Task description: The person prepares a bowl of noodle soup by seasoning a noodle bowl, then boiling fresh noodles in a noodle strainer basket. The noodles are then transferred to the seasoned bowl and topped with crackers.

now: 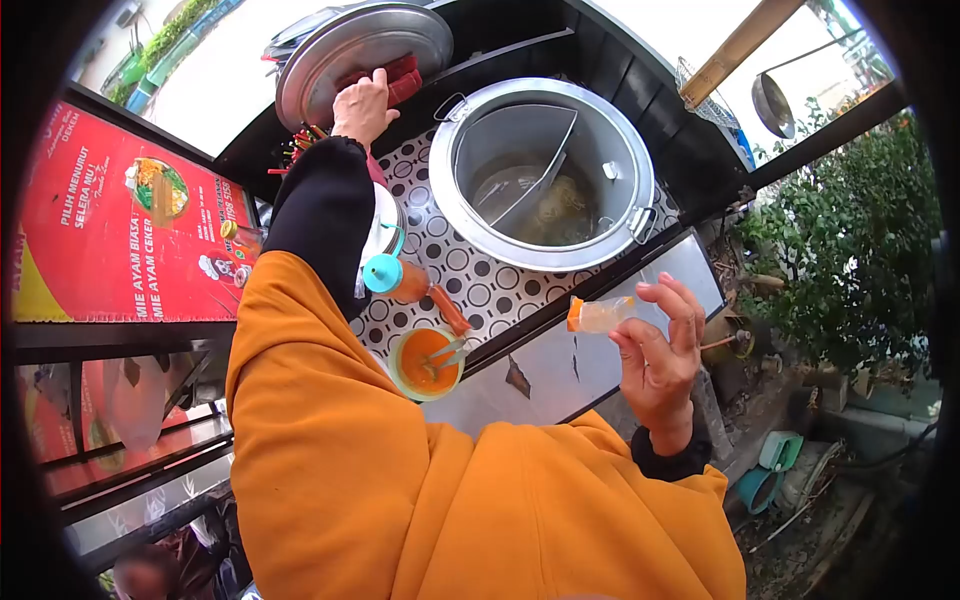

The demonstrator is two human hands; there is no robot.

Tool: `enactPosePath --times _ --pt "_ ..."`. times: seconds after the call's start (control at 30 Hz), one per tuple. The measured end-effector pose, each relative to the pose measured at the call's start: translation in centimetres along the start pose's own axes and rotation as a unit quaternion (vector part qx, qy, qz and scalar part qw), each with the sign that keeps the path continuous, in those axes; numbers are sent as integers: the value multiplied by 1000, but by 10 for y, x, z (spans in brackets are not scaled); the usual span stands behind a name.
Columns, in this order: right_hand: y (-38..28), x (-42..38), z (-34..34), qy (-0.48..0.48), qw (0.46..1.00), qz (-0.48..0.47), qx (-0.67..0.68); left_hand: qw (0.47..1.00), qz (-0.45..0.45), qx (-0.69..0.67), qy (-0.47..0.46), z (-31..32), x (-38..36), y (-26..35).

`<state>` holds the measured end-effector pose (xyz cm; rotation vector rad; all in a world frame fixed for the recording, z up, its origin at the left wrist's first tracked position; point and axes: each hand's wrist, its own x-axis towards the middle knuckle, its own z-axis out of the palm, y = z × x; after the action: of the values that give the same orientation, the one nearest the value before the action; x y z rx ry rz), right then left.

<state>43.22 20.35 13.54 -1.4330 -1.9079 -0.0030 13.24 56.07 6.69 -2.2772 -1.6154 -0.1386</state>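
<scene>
At the top left, my left hand reaches to a red cloth by a large round metal lid, its fingers on the cloth. My right hand is on the right, its fingertips closed on a small clear bottle with an orange end pointing left. Between the hands stands a big metal pot, open, with cloudy liquid and a divider inside. A bowl of orange sauce holds metal utensils, and beside it lies a sauce bottle with a turquoise cap.
The pot stands on a counter with a circle pattern. A red menu banner is at the left. A ladle and a wire strainer hang at the upper right, near green bushes.
</scene>
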Motion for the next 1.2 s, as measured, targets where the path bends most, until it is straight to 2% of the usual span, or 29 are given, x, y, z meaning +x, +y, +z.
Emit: enactPosePath --times 0.07,0.1,0.13,0.2,0.27,0.3,0.4,0.5,0.53,0.63,0.67,0.77,0.8,0.9,1.03,1.13,1.2 --pt "-5 10 -5 -23 999 -27 29 989 21 -143 22 -48 -23 24" --pt "-11 18 -8 -45 997 -45 32 966 42 -255 -30 -81 -44 38" --pt "-18 24 -8 -53 995 -52 69 907 104 -390 -117 -109 -70 50" --pt "-38 29 -10 -78 988 -75 112 830 240 -469 -185 -155 -137 72" --pt "-58 31 -9 -97 980 -130 112 781 283 -514 -217 -180 -202 85" --pt "-69 29 -6 -99 978 -141 119 770 240 -541 -237 -187 -228 91" --pt "-107 22 1 -115 968 -176 137 854 178 -480 -94 -192 -280 96" --pt "-142 10 15 -117 961 -182 174 839 117 -514 -136 -191 -317 81" --pt "-151 5 20 -111 960 -184 179 850 107 -500 -125 -199 -330 75" --pt "-176 -14 33 -88 961 -167 204 810 101 -563 -129 -204 -360 54" --pt "-179 -22 39 -96 957 -158 225 828 76 -522 -188 -210 -368 47" --pt "-208 -45 53 3 927 -45 373 803 44 -571 -168 -207 -387 35" --pt "-209 -58 61 16 911 16 411 778 33 -607 -158 -202 -393 31" --pt "-202 -93 87 -15 929 32 369 717 32 -681 -145 -202 -404 23" --pt "-230 -112 103 22 949 61 310 665 -15 -727 -168 -209 -412 24" --pt "-239 -113 114 70 945 74 311 576 -48 -792 -196 -216 -414 21" --pt "-240 -115 116 82 949 70 295 635 2 -751 -182 -214 -417 17"
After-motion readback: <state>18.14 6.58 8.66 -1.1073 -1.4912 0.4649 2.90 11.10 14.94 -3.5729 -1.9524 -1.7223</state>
